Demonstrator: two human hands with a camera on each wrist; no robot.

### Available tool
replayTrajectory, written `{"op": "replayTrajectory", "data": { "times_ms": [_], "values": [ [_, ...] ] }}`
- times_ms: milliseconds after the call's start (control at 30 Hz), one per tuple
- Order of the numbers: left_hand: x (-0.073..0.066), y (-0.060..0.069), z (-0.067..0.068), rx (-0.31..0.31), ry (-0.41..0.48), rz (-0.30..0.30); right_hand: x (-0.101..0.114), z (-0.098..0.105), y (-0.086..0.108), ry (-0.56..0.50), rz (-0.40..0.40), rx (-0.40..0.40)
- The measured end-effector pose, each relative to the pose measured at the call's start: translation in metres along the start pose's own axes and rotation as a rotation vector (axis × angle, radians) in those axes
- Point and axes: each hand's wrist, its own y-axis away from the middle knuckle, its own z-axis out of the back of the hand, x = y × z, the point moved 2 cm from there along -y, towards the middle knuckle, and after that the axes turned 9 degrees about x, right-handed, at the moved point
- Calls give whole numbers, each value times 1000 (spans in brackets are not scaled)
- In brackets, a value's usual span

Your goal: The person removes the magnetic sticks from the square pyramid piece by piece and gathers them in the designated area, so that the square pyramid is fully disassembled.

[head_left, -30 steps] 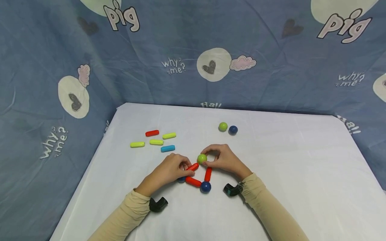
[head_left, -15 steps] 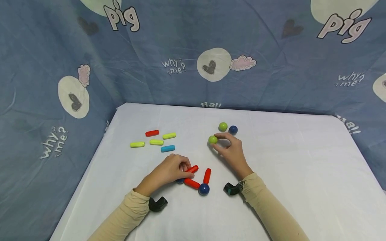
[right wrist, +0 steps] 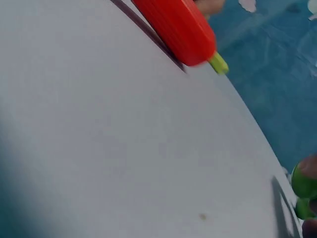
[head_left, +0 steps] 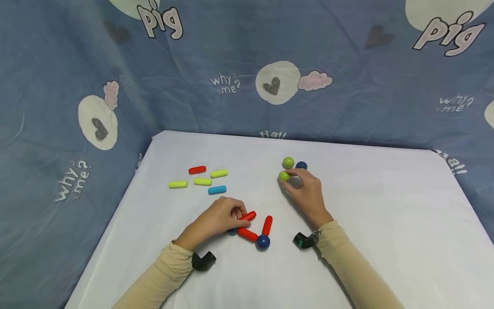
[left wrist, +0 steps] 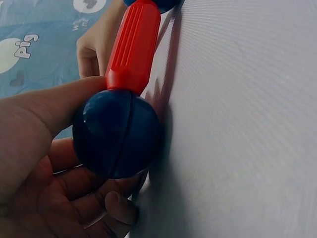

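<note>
In the head view, my left hand (head_left: pixel 221 218) pinches one red rod (head_left: pixel 249 216) by its end next to a blue ball (left wrist: pixel 116 134), which the hand mostly covers from above. A second red rod (head_left: pixel 247 234) runs from that ball to another blue ball (head_left: pixel 263 243), where a third red rod (head_left: pixel 267 225) points away to the back. Between thumb and fingers of my right hand (head_left: pixel 308 193) is a green ball (head_left: pixel 284 176), held near a loose green ball (head_left: pixel 288 162) and a partly hidden blue ball (head_left: pixel 302 165). The right wrist view shows only fingertips at its right edge.
Left of centre lie a loose red rod (head_left: pixel 197 170), a blue rod (head_left: pixel 217 190) and several yellow-green rods (head_left: pixel 202 182). All rest on a white-covered table (head_left: pixel 370 206). A patterned blue cloth (head_left: pixel 193 51) hangs behind and to the left.
My right hand has carried the green ball away from the red rods, back and rightward to beside the loose balls. The left hand keeps its hold; the joined rods shifted only slightly.
</note>
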Motion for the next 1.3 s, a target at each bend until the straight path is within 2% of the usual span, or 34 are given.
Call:
{"op": "replayTrajectory", "data": {
  "times_ms": [100, 400, 667, 833, 933, 1000, 1067, 1200, 1300],
  "values": [
    [-1, 1, 1, 1, 8, 5, -2, 3, 0, 17, -16, -18],
    [1, 3, 2, -4, 11, 35, -5, -1, -1, 0, -75, 16],
    [0, 2, 2, -21, 10, 17, -5, 1, 0, -24, -81, 19],
    [0, 1, 2, -28, 19, 12, -6, 2, 0, -44, -33, -41],
    [0, 1, 2, -33, 30, 14, -4, 3, 0, -92, 43, -98],
    [0, 1, 2, -36, 31, 6, -1, 3, 2, -143, 96, -99],
    [0, 0, 1, -37, 31, -4, 4, 1, 6, -209, 113, -35],
    [-1, 0, 0, -56, 11, -23, 12, -9, 15, -328, 54, 233],
    [-3, 1, 1, -113, -11, -39, 14, -13, 18, -371, -2, 397]
  ]
}}
